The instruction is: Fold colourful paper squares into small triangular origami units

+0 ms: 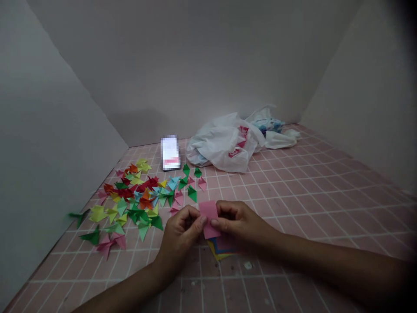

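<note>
A small pink sheet of paper (209,217), rectangular in outline, is held up between both hands. My left hand (183,230) pinches its left edge between thumb and curled fingers. On the opposite edge, my right hand (239,219) grips it in the same way. Below the hands lies a stack of colored paper sheets (215,250), with yellow, blue and pink edges showing; my right hand hides part of it. To the left of my left hand spreads a pile of folded paper pieces (137,213) in green, red, yellow, orange, pink and light blue.
A lit phone (170,152) with a blurred screen stands near the back wall. Right of it lies a crumpled white plastic bag (224,141) with red print, and a blue-and-white package (269,125) behind. Pale walls enclose the pink checkered surface (309,187).
</note>
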A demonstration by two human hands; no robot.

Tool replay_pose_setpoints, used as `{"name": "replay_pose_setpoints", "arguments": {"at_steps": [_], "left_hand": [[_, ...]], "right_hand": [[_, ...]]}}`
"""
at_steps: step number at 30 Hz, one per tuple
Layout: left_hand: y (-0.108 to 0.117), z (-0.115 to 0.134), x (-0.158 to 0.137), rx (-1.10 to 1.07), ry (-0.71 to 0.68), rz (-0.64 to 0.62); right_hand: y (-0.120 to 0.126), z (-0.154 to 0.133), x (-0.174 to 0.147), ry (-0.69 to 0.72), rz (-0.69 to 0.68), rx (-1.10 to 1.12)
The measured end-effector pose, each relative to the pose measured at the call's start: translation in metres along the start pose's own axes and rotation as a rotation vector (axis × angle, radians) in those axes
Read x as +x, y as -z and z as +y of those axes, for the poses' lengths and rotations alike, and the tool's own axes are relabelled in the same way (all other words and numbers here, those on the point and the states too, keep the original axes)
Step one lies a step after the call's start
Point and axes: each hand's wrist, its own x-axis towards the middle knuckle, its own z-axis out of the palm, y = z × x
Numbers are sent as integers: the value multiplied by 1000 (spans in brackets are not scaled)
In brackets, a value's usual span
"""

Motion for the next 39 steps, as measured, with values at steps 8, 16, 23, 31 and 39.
{"name": "replay_pose_setpoints", "arguments": {"at_steps": [8,16,23,31,39], "left_hand": [[2,3,-1,62,-37,-66],[2,-1,1,60,-19,-38],[2,-3,1,99,32,-87],[2,-2,2,81,-1,-75],[1,0,5,-68,115,-59]], "right_hand": [[6,0,-2,146,-167,-493],[12,-4,2,122,54,-352],[12,-3,3,91,15,-316],[8,3,4,-52,14,-77],[8,-2,7,-62,31,134]]}}
